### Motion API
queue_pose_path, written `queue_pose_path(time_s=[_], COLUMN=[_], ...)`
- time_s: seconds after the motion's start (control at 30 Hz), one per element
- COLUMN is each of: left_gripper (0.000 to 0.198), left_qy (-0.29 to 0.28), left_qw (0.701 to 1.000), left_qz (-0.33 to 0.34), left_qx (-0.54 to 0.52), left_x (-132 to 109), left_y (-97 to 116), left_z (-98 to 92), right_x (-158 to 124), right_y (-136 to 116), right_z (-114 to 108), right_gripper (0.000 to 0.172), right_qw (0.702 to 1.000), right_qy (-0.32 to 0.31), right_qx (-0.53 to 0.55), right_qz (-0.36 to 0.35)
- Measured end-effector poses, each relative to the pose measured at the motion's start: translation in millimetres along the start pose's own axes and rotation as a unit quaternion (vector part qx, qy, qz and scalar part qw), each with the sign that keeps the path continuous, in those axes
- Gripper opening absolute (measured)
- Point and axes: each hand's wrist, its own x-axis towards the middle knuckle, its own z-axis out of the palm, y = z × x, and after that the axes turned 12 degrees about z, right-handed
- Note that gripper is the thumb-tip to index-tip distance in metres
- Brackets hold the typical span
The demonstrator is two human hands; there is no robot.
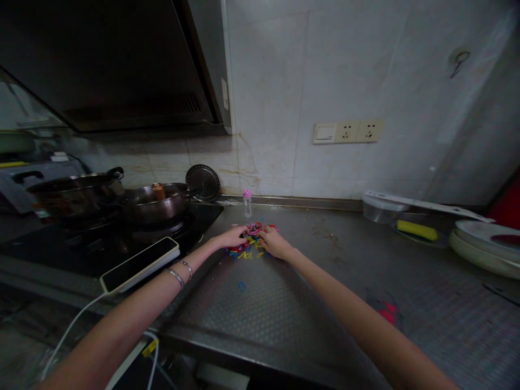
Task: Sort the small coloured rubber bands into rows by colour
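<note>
Forearms (353,309) cropped; left hand (234,236), right hand (275,242) at colourful bands (245,254); grips obscured, can't tell.

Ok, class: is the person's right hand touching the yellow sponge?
No, the right hand is at the pile of coloured bands, while the yellow sponge lies apart, farther right.

Dim, grey light — range hood (122,65) nearly black; edges stretched, soft.

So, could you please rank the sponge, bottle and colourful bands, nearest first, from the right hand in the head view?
1. Colourful bands: piled at the right hand.
2. Pink-capped bottle: behind the pile.
3. Yellow sponge: far right.
</note>
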Motion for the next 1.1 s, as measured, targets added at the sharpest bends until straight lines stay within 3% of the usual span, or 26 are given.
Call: queue_pose_path(time_s=[0.13, 0.23, 0.37, 0.43, 0.53, 0.6, 0.73, 0.93, 1.0, 1.1], left_gripper=[0.020, 0.019, 0.025, 0.032, 0.042, 0.044, 0.040, 0.031, 0.030, 0.029], left_qy=[-0.035, -0.012, 0.034, 0.040, 0.031, 0.024, 0.041, 0.056, 0.052, 0.027], left_qw=[0.996, 0.983, 0.959, 0.946, 0.936, 0.935, 0.938, 0.948, 0.956, 0.977], left_qz=[-0.077, -0.152, -0.258, -0.310, -0.345, -0.349, -0.328, -0.266, -0.223, -0.110], left_qx=[0.043, 0.104, 0.109, 0.087, 0.063, 0.063, 0.101, 0.163, 0.182, 0.179], left_x=[2.1, 4.1, 3.2, 1.3, -2.5, -5.2, -9.1, -7.1, -4.1, 0.9], left_y=[-11.4, -22.9, -40.2, -47.4, -54.5, -56.6, -57.1, -47.0, -36.9, -14.1], left_z=[-7.6, -19.6, -36.4, -42.0, -45.8, -45.8, -42.9, -36.1, -30.4, -15.8], right_x=[17.4, 34.5, 51.5, 54.7, 50.5, 42.5, 22.9, 9.2, 10.0, 11.0], right_y=[3.4, 6.9, 7.7, 4.8, -4.5, -12.5, -26.1, -26.0, -17.4, 3.8], right_z=[4.0, -2.5, -18.9, -25.1, -29.3, -30.7, -37.5, -52.3, -52.9, -49.5], right_gripper=[0.025, 0.019, 0.039, 0.041, 0.024, 0.020, 0.035, 0.031, 0.028, 0.024], right_qw=[0.996, 0.980, 0.938, 0.913, 0.881, 0.866, 0.826, 0.785, 0.794, 0.875], right_qy=[0.032, 0.072, 0.096, 0.071, -0.017, -0.080, -0.185, -0.214, -0.190, -0.109], right_qx=[0.075, 0.146, 0.259, 0.337, 0.441, 0.477, 0.523, 0.563, 0.553, 0.424], right_qz=[0.045, 0.115, 0.209, 0.218, 0.168, 0.127, 0.099, 0.147, 0.167, 0.209])
